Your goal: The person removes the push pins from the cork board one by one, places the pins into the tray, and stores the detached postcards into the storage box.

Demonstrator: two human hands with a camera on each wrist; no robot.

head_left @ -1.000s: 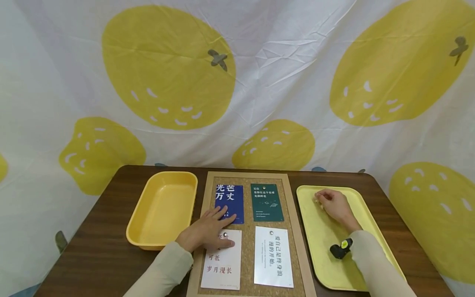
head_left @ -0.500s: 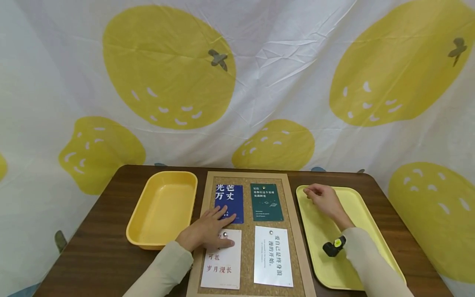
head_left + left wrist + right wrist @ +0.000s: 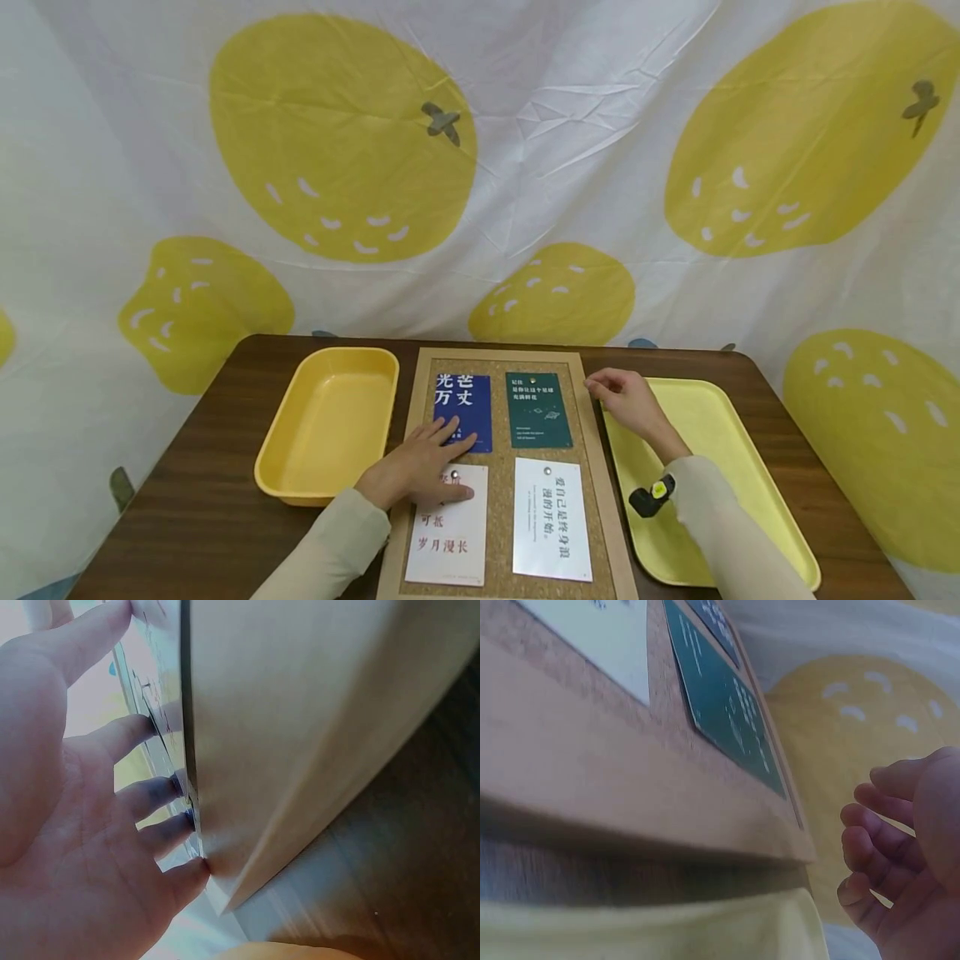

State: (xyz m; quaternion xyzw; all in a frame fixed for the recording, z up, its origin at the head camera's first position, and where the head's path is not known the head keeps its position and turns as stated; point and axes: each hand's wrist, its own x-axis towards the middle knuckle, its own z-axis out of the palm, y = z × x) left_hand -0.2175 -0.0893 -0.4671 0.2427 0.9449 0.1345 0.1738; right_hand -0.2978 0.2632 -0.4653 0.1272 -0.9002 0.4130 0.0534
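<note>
My left hand [image 3: 423,467] lies with fingers spread over the left side of the cork board [image 3: 501,492]. Its fingertips rest on the lower part of a blue card [image 3: 472,417], and its thumb crosses a white card with red writing [image 3: 447,562]. In the left wrist view the palm arches above the board's frame [image 3: 255,750]. My right hand [image 3: 626,404] hovers at the frame's upper right, beside a green card [image 3: 540,417]. Its fingers curl, with thumb and index tips close together; I cannot tell if something small is between them. Round metallic tacks mark the green and both white cards.
A deep yellow basin [image 3: 330,425] stands left of the board. On the right lies a shallow pale yellow tray [image 3: 738,500], partly under the right forearm. A second white card [image 3: 552,533] is at the board's lower right. A lemon-print cloth [image 3: 570,167] hangs behind the table.
My right hand has moved left from over the tray to the board's right edge, fingers still drawn together. The left hand stays in place on the cards.
</note>
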